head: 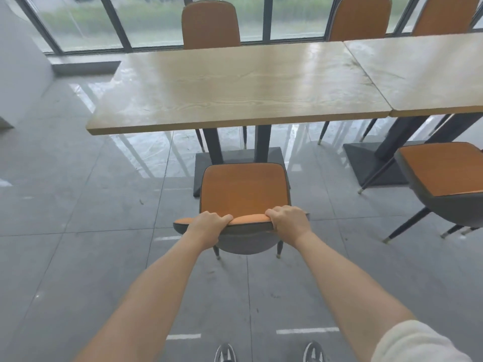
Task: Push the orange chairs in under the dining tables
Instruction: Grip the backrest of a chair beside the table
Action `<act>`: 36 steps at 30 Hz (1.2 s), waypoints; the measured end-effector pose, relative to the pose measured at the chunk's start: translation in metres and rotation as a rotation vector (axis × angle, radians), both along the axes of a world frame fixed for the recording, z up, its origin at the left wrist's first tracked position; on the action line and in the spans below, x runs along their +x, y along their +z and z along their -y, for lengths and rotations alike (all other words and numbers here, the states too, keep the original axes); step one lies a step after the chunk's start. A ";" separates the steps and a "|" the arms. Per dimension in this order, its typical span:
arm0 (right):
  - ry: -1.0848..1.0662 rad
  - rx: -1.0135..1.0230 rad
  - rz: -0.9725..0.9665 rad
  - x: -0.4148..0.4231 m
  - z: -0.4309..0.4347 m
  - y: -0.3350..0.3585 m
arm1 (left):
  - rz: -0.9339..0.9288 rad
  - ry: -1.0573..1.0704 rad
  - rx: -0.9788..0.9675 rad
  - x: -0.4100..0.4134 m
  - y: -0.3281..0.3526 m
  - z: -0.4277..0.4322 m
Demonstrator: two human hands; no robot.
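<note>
An orange chair [244, 190] with a grey shell stands in front of me, its seat facing a light wooden dining table [235, 92]. The seat's front edge sits just short of the table's near edge, over the dark pedestal base [203, 165]. My left hand [209, 226] grips the top of the chair's backrest on its left side. My right hand [287, 222] grips the same backrest top on its right side. Both hands have their fingers curled over the rim.
A second orange chair [444, 175] stands pulled out at the right by a second wooden table [423, 74]. Three more orange chairs [210, 24] line the far side by the windows. A white wall runs along the left. Grey tiled floor [78, 205] surrounds me.
</note>
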State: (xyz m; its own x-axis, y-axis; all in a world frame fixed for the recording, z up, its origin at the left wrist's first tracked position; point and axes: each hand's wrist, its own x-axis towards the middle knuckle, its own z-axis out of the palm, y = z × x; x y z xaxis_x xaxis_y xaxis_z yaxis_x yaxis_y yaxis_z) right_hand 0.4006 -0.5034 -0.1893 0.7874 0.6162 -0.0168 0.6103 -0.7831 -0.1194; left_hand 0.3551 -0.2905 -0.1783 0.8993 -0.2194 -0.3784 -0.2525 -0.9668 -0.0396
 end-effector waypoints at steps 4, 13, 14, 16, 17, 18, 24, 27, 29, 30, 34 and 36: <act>0.031 0.009 0.031 0.002 -0.042 -0.001 | 0.005 0.048 0.008 -0.006 -0.001 -0.038; 0.068 -0.034 -0.019 0.018 -0.092 0.001 | 0.029 0.098 -0.023 0.001 -0.003 -0.084; 0.088 -0.037 -0.030 0.017 -0.098 0.003 | 0.039 0.117 -0.027 0.001 -0.003 -0.089; 0.088 -0.055 -0.084 0.017 -0.106 0.003 | 0.050 0.148 -0.036 0.000 -0.002 -0.096; 0.064 -0.073 -0.064 0.018 -0.109 0.006 | 0.057 0.158 -0.046 0.000 -0.003 -0.098; 0.056 -0.101 -0.012 0.018 -0.111 0.007 | 0.065 0.162 -0.058 0.000 -0.004 -0.099; 0.080 -0.203 -0.109 0.017 -0.108 0.009 | 0.104 0.173 -0.113 -0.003 -0.008 -0.097; 0.064 -0.215 -0.127 0.014 -0.108 0.012 | 0.116 0.180 -0.126 -0.004 -0.010 -0.096; 0.060 -0.224 -0.131 0.015 -0.103 0.015 | 0.123 0.179 -0.133 -0.004 -0.010 -0.092; 0.060 -0.234 -0.125 0.015 -0.099 0.015 | 0.126 0.175 -0.138 -0.004 -0.009 -0.089; 0.028 -0.260 -0.116 0.017 -0.071 0.020 | 0.130 0.114 -0.174 0.002 -0.008 -0.061; 0.001 -0.267 -0.108 0.018 -0.053 0.024 | 0.125 0.079 -0.182 0.009 -0.010 -0.045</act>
